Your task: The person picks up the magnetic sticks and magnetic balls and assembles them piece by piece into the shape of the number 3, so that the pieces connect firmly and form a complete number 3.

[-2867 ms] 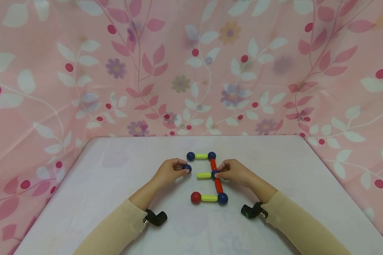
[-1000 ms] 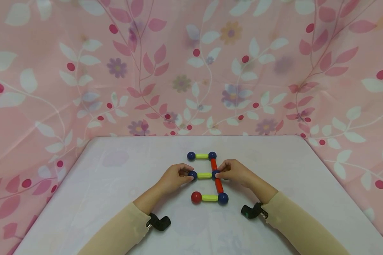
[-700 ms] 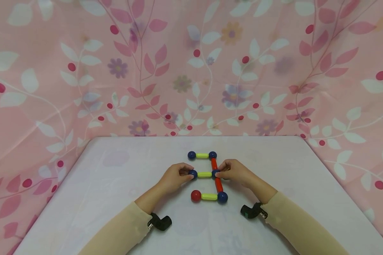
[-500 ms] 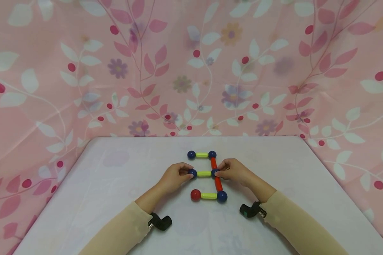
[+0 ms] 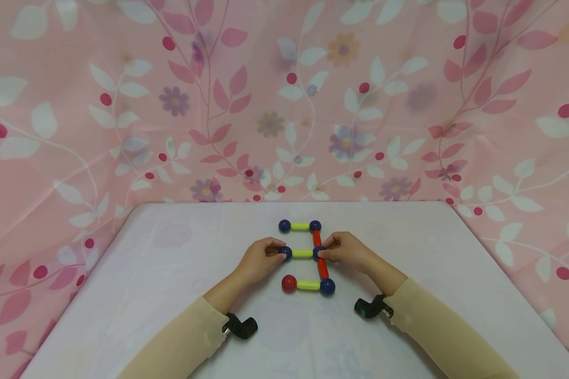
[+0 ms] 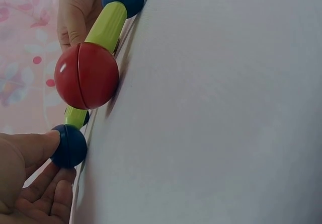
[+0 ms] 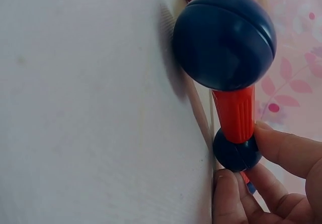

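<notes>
A magnetic-building-toy frame lies on the table, shaped like a backwards E. My left hand (image 5: 258,261) pinches the blue ball (image 5: 286,253) at the left end of the middle yellow-green rod (image 5: 302,253); thumb and fingers also show round that ball in the left wrist view. At the rod's other end, my right hand (image 5: 348,250) grips a second blue ball (image 5: 317,252), where two red rods (image 5: 323,269) meet. Nearest the body, a red ball (image 5: 289,283), a yellow-green rod (image 5: 308,285) and a blue ball (image 5: 327,286) form a row. The far row has two blue balls (image 5: 284,226) joined by a yellow-green rod (image 5: 300,227).
The white-covered table (image 5: 123,295) stretches out on both sides of the frame. A pink floral cloth (image 5: 275,105) hangs behind and beside it. Each wrist carries a small black camera, such as the left camera (image 5: 242,327).
My left hand has brought its blue ball from apart to the free end of the middle rod. Since then both hands and the whole frame have shifted slightly away from the body.
</notes>
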Demonstrator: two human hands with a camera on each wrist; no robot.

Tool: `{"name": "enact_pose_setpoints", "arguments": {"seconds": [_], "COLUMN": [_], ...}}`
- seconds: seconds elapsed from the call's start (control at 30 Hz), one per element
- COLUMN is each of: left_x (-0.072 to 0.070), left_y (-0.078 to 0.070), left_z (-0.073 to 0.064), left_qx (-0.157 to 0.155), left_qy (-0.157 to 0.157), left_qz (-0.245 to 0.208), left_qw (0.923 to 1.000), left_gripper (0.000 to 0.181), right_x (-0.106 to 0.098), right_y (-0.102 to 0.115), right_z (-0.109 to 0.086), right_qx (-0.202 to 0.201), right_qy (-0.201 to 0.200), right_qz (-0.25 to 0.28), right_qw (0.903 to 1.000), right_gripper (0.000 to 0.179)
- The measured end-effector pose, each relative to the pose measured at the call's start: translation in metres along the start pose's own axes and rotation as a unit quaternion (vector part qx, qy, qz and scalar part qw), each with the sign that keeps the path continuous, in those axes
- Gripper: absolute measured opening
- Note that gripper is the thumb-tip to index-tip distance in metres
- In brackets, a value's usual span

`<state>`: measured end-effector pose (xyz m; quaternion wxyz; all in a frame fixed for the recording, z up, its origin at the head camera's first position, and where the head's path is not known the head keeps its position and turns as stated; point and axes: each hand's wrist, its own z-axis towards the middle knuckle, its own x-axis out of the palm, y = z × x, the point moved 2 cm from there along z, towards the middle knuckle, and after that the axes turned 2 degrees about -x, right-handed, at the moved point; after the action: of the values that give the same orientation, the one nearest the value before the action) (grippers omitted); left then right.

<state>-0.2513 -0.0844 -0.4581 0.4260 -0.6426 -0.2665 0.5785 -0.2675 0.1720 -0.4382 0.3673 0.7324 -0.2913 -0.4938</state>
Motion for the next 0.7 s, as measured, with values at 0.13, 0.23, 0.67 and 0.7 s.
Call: {"name": "enact_pose_setpoints", "arguments": {"seconds": [0.13,0.23,0.67,0.7], "left_x": [0.0,-0.002,-0.007,-0.007], "left_y": [0.0,-0.003,-0.008,-0.008], "left_z": [0.001,0.0,-0.018,-0.02], "left_qx": [-0.001,-0.007,-0.008,-0.01], "left_qy": [-0.006,-0.013,-0.005,-0.002], "left_qz": [0.0,0.0,0.015,0.014], "left_qw": [1.0,0.9999,0.9998,0.9998], "left_gripper": [0.025,0.026,0.019,0.019], "right_x": [0.0,0.0,-0.005,-0.006], "right_y": [0.0,-0.001,-0.004,-0.004], "right_z": [0.001,0.001,-0.014,-0.016], "right_qx": [-0.002,0.0,-0.018,-0.018], "right_qy": [0.0,0.002,0.001,0.005], "right_qz": [0.002,0.004,0.0,-0.001], "right_qw": [1.0,1.0,0.9998,0.9998], "right_gripper": [0.021,0.023,0.026,0.025]}}
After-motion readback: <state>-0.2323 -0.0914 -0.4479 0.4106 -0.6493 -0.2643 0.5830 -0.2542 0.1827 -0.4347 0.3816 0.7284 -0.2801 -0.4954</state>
